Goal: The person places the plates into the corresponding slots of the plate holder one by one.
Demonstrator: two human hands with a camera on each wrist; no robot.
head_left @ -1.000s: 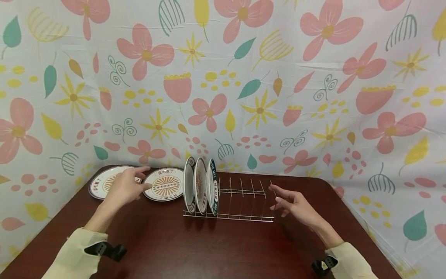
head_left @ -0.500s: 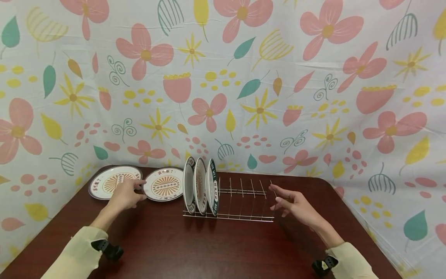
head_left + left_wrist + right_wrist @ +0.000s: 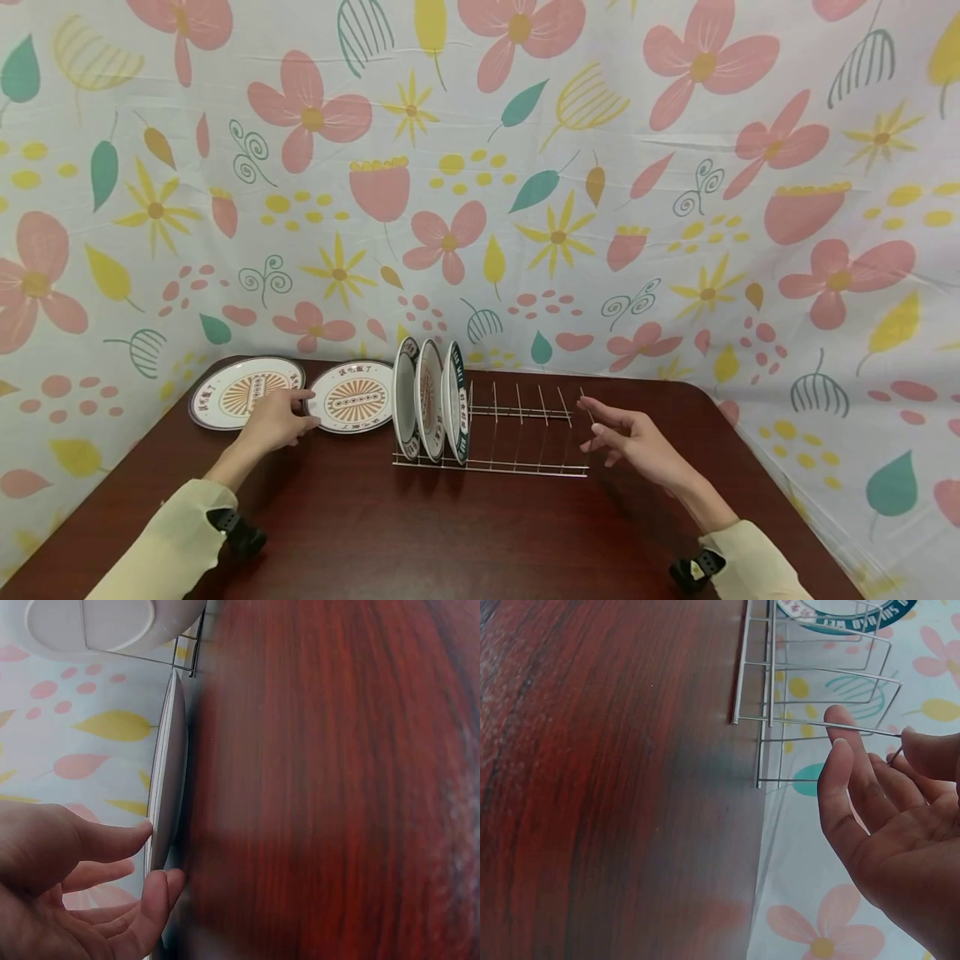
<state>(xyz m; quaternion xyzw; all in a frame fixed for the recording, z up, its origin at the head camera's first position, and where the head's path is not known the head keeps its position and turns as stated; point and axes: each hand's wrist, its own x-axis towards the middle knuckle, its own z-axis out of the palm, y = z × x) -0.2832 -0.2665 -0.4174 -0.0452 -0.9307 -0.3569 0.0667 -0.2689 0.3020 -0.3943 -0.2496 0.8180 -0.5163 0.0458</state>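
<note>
My left hand [image 3: 276, 419] is at the left rim of a flat white plate [image 3: 352, 398] with an orange sunburst print. In the left wrist view, thumb and fingertips pinch the edge of this plate [image 3: 166, 780], seen side-on. A second printed plate [image 3: 238, 392] lies flat farther left, partly behind the hand. My right hand [image 3: 633, 442] holds the right end of a wire dish rack [image 3: 525, 472]. In the right wrist view, thumb and fingers lie around the rack's end wire [image 3: 832, 726]. Three plates [image 3: 431, 400] stand upright in the rack's left slots.
The dark red-brown wooden table [image 3: 450, 542] stretches in front of the rack. Right of the standing plates, several bare wire prongs [image 3: 521, 404] rise. A floral-printed cloth [image 3: 480, 167] hangs behind the table's back edge.
My left hand has moved down a little from above the gap between the flat plates to the near plate's rim. The right hand stays at the rack's end.
</note>
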